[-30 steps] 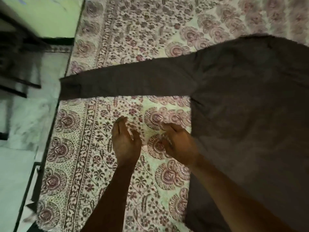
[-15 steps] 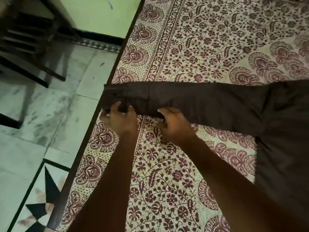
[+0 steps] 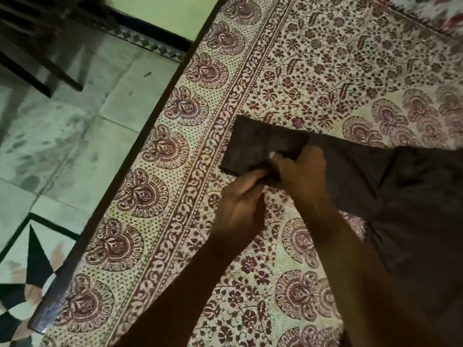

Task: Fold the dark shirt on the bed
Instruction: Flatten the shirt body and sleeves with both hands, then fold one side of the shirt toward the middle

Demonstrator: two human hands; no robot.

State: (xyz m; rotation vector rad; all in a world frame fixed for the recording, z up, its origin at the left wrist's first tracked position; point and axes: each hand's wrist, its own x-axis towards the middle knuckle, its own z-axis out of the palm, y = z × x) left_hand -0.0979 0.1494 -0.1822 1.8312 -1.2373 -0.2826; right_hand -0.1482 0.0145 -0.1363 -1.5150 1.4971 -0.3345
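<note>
With the dark shirt [image 3: 413, 209] spread on the bed [image 3: 313, 71], left hand [image 3: 240, 204] and right hand [image 3: 300, 171] both pinch its sleeve [image 3: 260, 146] cuff, best carried flat across the body, edges aligned.

Dark brown shirt [image 3: 413, 209], maroon-and-cream floral bedsheet [image 3: 313, 71]

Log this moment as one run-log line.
phase: sleeve fold | left hand: gripping cuff end | right hand: gripping sleeve | dark shirt: flat on bed sheet
</note>
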